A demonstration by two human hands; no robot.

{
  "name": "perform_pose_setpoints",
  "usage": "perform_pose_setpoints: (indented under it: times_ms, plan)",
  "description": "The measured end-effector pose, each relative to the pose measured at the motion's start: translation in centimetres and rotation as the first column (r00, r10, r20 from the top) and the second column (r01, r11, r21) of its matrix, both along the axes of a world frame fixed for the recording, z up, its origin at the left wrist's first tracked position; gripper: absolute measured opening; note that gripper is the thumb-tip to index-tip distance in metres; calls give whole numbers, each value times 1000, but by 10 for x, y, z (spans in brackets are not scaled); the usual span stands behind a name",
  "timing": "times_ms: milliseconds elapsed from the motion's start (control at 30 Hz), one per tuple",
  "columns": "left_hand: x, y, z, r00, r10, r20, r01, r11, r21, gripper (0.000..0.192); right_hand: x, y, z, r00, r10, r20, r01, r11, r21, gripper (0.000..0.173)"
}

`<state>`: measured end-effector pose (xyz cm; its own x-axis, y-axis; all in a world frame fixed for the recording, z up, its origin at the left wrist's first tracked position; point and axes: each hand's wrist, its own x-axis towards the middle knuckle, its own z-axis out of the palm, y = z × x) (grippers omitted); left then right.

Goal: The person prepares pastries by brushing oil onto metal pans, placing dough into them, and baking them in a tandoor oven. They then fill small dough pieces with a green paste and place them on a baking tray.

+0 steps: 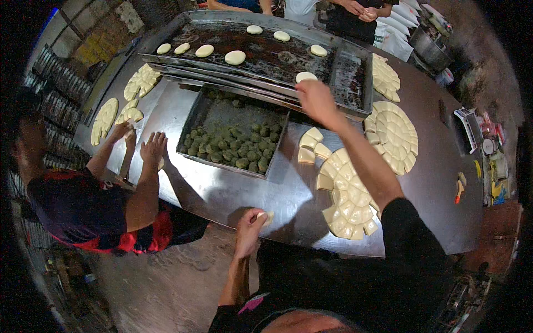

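My left hand pinches a small piece of dough over the front edge of the steel table. At the near side of the top baking tray, my right hand is up against a pale dough disc; its fingertips are hidden. Several other flat dough discs lie spread on that dark tray. Cut dough pieces form a glossy cluster below my right forearm. Between my hands and the trays, a square metal pan holds many dark green filling balls.
To the left, a co-worker's hand presses on the table beside more cut dough. Further dough rounds lie at right, with a brush and a scale beyond. Another person's hands show behind the stacked trays.
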<state>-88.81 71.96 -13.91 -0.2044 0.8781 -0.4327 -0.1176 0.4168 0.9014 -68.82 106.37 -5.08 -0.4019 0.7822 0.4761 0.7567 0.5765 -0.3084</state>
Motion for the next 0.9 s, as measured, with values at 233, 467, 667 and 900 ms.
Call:
perform_pose_setpoints:
  times_ms: [233, 467, 667, 900]
  plan:
    - [99, 71, 54, 981, 64, 182, -129, 920, 370, 27, 39, -241, 7, 937, 88, -339, -183, 948, -261, 25]
    - [225, 49, 69, 935, 206, -290, 26, 774, 633, 33, 113, -282, 23, 476, -535, -698, -8, 791, -612, 43]
    - [174, 27, 5, 778, 260, 571, -424, 889, 173, 25, 96, -282, -27, 938, 95, -334, -87, 995, 39, 24]
    - [12, -17, -13, 910, 376, 176, -395, 915, 85, 25, -33, -241, -49, 889, 458, -8, -420, 808, -413, 25]
